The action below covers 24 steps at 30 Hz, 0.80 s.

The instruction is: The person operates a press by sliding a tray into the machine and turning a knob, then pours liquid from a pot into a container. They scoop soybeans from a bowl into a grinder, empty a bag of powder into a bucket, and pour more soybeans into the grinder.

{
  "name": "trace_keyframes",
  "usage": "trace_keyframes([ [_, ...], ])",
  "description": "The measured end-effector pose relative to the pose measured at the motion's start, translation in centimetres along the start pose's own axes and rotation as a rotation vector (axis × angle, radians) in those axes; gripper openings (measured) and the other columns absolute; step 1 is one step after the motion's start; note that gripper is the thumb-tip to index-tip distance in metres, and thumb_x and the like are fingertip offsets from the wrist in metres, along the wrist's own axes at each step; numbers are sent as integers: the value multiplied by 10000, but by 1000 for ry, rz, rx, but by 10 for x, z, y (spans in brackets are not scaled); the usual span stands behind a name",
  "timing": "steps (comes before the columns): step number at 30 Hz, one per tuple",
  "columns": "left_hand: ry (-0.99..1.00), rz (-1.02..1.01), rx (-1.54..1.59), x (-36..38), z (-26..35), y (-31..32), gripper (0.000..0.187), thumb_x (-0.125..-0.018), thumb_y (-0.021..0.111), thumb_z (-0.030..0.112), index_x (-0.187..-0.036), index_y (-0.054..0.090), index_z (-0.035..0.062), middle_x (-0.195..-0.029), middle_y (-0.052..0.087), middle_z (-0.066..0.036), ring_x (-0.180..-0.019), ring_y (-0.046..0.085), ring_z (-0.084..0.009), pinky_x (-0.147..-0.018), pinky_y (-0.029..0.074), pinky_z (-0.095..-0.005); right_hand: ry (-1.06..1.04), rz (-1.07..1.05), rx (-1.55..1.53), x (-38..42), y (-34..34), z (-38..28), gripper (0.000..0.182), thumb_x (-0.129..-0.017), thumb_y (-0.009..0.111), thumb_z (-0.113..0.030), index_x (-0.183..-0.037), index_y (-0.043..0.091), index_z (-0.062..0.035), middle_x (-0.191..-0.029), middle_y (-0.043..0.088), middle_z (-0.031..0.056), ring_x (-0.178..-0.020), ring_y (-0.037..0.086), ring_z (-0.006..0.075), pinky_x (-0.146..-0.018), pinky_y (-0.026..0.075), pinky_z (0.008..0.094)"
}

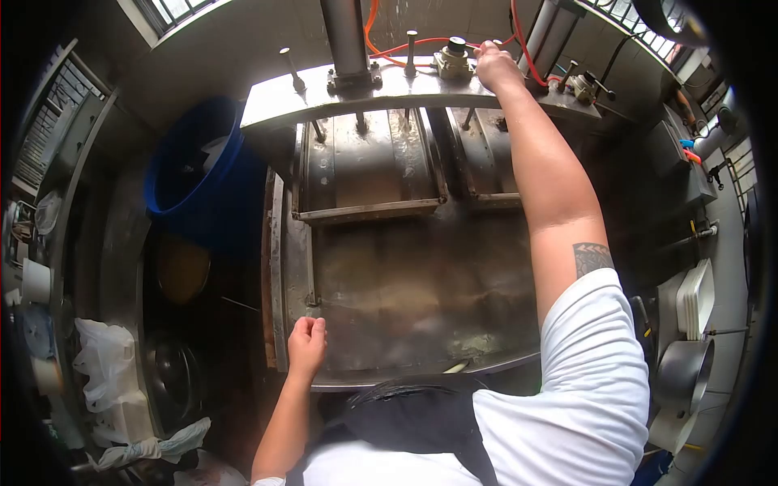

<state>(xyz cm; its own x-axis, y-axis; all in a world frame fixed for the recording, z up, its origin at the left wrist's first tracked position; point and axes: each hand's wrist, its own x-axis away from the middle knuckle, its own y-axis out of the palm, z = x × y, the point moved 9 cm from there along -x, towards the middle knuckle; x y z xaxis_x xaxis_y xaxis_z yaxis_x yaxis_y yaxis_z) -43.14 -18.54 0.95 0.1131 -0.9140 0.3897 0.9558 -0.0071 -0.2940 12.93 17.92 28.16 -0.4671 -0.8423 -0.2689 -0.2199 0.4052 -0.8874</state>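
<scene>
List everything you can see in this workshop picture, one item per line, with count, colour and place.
Beam: one, silver metal, across the top
Upright cylinders: two, grey, on the beam
Black-knobbed fitting: one, pale body, on the beam
Hoses: orange and red, exact count unclear, behind and around the beam
Framed metal panels: two, grey, below the beam
Work surface: one, dull metal, centre
Barrel: one, blue, left
Plastic bag: at least one, white, lower left
Pot: one, silver, right
Stacked trays: several, white, right
Small items at both edges: too blurred to count
Apron: one, black
Shirt: one, white
Hands: two, bare; left by the surface's left edge, right at the beam
</scene>
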Motion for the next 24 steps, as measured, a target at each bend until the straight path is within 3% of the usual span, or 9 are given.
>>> trace_keyframes([
  [4,236,-17,-204,46,47,15,316,-1011,660,307,-937,624,2,-778,657,-111,-733,634,-204,-702,511,-357,-308,95,-255,108,-45,-39,453,-1024,572,-337,-1418,512,-121,-1071,722,276,-1052,671,485,-904,531,552],
  [5,245,-1,-193,58,50,12,316,-1011,660,307,-937,624,2,-778,657,-111,-733,634,-204,-702,511,-357,-433,-4,-405,167,-39,-49,398,-1010,614,-328,-1330,589,-93,-1035,724,255,-991,701,431,-856,554,487],
  [6,263,-21,-241,70,50,13,318,-1006,661,307,-934,628,0,-784,663,-128,-732,640,-222,-704,514,-364,-478,-168,-476,225,-13,-49,306,-1003,643,-298,-1192,669,-58,-995,726,209,-917,716,360,-810,563,413],
  [8,276,-42,-341,91,40,14,313,-993,663,302,-933,641,-4,-805,674,-170,-734,654,-280,-710,518,-383,-687,-665,-799,378,28,-58,215,-986,660,-263,-1027,718,-59,-956,739,178,-881,707,402,-802,572,424],
  [11,217,-15,-368,117,10,11,297,-986,674,285,-939,651,-7,-769,664,-133,-721,630,-207,-687,510,-369,-850,-1191,-296,557,91,-17,292,-995,623,-345,-1064,730,-82,-973,737,183,-900,697,405,-798,548,505],
  [12,121,-7,-435,130,-10,8,350,-965,667,345,-947,658,-5,-845,697,-194,-810,683,-362,-752,527,-431,-797,-1189,-392,591,102,-2,295,-994,622,-344,-1060,729,-77,-963,736,185,-907,696,406,-808,547,504],
  [16,73,-76,-576,159,-33,6,368,-945,689,371,-1014,698,9,-1020,705,-205,-1015,653,-387,-912,514,-467,-634,-1155,-501,615,117,12,296,-993,620,-338,-1038,729,-66,-943,735,180,-937,696,396,-840,545,497],
  [20,284,50,-678,194,-36,-12,385,-933,710,365,-1063,703,3,-1121,684,-212,-1063,632,-399,-963,499,-469,-722,-976,-200,595,132,-3,473,-950,683,-324,-1340,584,-75,-1399,548,248,-1215,567,437,-950,520,515],
  [24,-105,152,-358,219,-110,-62,474,-937,716,358,-1220,648,-16,-1320,597,-237,-1136,632,-391,-997,514,-471,-725,-1090,134,618,141,-36,805,-948,680,-442,-1608,300,-181,-1652,208,267,-1406,362,545,-1079,434,632],
])
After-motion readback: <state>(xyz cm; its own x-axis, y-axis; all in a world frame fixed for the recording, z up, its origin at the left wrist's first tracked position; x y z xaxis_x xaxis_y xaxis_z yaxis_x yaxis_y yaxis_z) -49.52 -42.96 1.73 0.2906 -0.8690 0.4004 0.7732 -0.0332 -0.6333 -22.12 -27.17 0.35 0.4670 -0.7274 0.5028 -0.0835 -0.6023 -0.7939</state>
